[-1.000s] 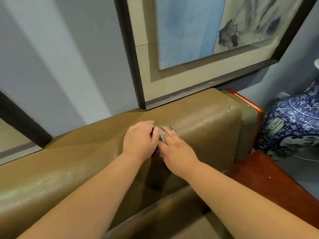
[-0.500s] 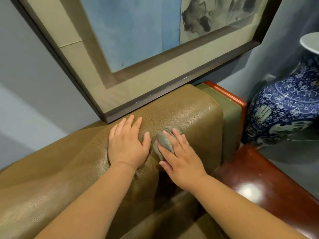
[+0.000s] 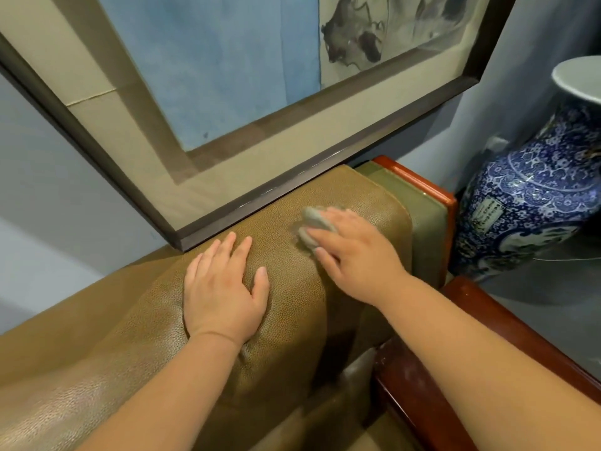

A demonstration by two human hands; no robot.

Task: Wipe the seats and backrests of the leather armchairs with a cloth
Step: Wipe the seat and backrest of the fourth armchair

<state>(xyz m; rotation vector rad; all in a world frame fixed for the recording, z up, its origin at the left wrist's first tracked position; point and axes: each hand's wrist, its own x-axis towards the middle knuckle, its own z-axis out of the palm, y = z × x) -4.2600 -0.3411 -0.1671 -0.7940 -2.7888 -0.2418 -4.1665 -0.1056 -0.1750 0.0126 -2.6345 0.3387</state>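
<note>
Head cam: the left hand [image 3: 224, 294] is flat on top of the olive leather backrest [image 3: 292, 320], fingers straight and spread a bit, holding nothing. The right hand [image 3: 354, 255] is pressing a small wadded grey cloth [image 3: 313, 219] onto the backrest's top near its right end, fingers laid over it. A framed painting [image 3: 227, 92] sits right behind the chair, and a blue-and-white vase [image 3: 533, 190] stands beside the red wooden armrest [image 3: 487, 320].

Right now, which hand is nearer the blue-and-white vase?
Right. The right hand presses the cloth on the backrest top near its vase-side end; the left hand lies flat further along the backrest, away from the blue-and-white vase.
</note>
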